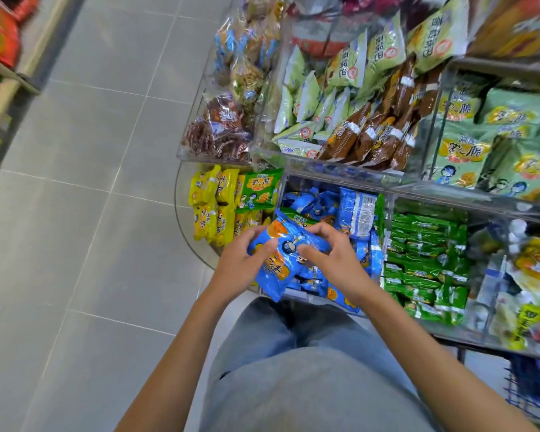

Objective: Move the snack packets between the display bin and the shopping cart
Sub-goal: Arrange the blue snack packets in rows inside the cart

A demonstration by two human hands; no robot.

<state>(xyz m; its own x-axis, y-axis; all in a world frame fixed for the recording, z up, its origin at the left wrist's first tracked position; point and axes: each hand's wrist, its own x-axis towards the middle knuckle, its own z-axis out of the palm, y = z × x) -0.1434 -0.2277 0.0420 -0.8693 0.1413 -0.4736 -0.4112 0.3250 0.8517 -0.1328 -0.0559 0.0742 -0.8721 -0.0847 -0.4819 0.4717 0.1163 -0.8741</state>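
Both hands hold a bunch of blue snack packets [281,260] just above the near edge of a clear display bin [384,213] filled with more blue packets [356,210]. My left hand [240,260] grips the bunch from the left, fingers curled over its top. My right hand [334,257] grips it from the right, thumb and fingers wrapped round the upper packet. At the bottom right corner a dark wire basket edge [530,397], probably the shopping cart, shows partly.
Neighbouring bins hold yellow packets [209,204], green packets [424,260] and, on the upper tier, pale green bags [312,98] and brown bags [378,132]. Grey tiled floor [91,213] lies to the left, with another shelf [0,57] at the far left.
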